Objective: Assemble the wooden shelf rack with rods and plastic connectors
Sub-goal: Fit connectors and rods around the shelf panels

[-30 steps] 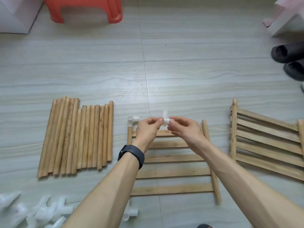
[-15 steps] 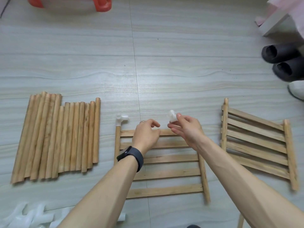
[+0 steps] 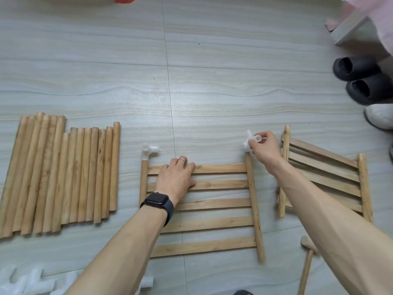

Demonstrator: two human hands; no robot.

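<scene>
Right hand (image 3: 265,150) pinches white plastic connector (image 3: 251,140) over slatted wooden shelf panel (image 3: 223,185) rod end; left hand (image 3: 175,180) spread flat, pressing slats. Risk: skewed socket jams, panel skids.

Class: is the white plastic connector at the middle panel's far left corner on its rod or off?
On: the white plastic connector sleeves the end of the panel's left wooden rod.

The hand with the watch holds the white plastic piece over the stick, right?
No. In the head view the right hand, without a watch, pinches the white connector over the stick; the watch-wearing left hand rests flat on the slats.
</scene>
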